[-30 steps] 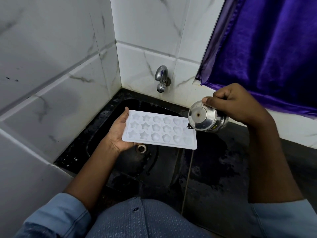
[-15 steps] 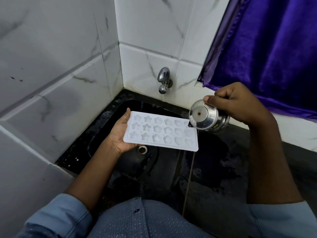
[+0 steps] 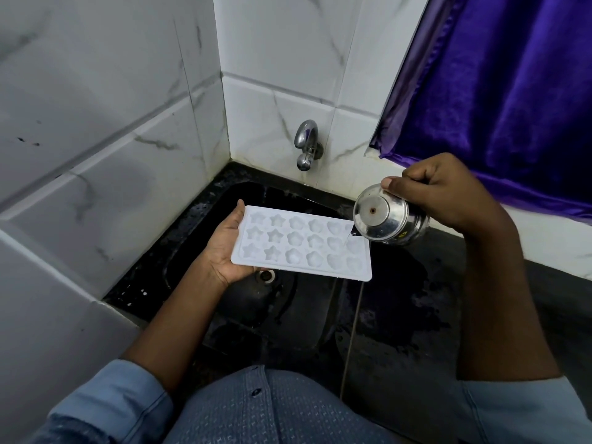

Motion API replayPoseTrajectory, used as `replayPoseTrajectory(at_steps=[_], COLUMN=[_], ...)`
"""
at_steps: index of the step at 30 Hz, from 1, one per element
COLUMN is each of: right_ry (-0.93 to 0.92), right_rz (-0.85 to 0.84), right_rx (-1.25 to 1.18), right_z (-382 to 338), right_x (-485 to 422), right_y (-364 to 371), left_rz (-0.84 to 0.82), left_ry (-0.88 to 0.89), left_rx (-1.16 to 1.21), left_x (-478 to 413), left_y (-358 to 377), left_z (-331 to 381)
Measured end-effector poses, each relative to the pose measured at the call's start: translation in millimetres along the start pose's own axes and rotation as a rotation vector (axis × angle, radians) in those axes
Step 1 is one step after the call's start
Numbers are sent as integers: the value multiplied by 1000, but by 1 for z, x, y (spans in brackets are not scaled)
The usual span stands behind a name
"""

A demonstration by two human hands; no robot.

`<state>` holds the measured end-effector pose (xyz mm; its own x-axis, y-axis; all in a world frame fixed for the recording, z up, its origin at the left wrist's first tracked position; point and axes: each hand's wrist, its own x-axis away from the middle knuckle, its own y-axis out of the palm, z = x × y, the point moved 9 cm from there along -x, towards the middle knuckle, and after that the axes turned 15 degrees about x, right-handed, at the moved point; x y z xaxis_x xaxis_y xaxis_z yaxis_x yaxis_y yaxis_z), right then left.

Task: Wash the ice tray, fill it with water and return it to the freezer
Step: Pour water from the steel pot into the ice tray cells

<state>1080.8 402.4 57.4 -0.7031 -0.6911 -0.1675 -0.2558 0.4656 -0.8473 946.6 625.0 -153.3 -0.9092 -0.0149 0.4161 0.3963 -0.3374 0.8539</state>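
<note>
**Filling the ice tray over the sink**

We see the filling step in progress. The left hand carries the white ice tray from below at one short end, palm under it and thumb laid along the edge. The fingers are hidden beneath the tray, so we cannot tell how far they curl. The tray is held roughly level above the black sink, its free end reaching toward the right hand.

That hand is wrapped round a small steel cup, thumb on the rim, tipping it steeply. A thin stream runs from the lip into a compartment at the tray's end nearest this hand. A fine line dropping from the tray's near corner looks like run-off.

The wall tap stands beyond both hands, with no water visible at its spout.

We judge that the next move calls for shifting the pour toward the star-shaped compartments by the left thumb, whose water level we cannot make out, with the tray held flat to avoid spilling.
</note>
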Motion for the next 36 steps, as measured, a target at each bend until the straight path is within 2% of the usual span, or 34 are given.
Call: replayPoseTrajectory(at_steps=[18, 36], right_ry=[-23, -22], right_rz=[-6, -17], right_rx=[-9, 57], right_z=[-6, -13], right_x=[-5, -9], right_y=[9, 18], left_rz=[-31, 49], left_ry=[-7, 27], left_rx=[12, -5], left_x=[-9, -7], left_y=[9, 7], left_z=[-7, -4])
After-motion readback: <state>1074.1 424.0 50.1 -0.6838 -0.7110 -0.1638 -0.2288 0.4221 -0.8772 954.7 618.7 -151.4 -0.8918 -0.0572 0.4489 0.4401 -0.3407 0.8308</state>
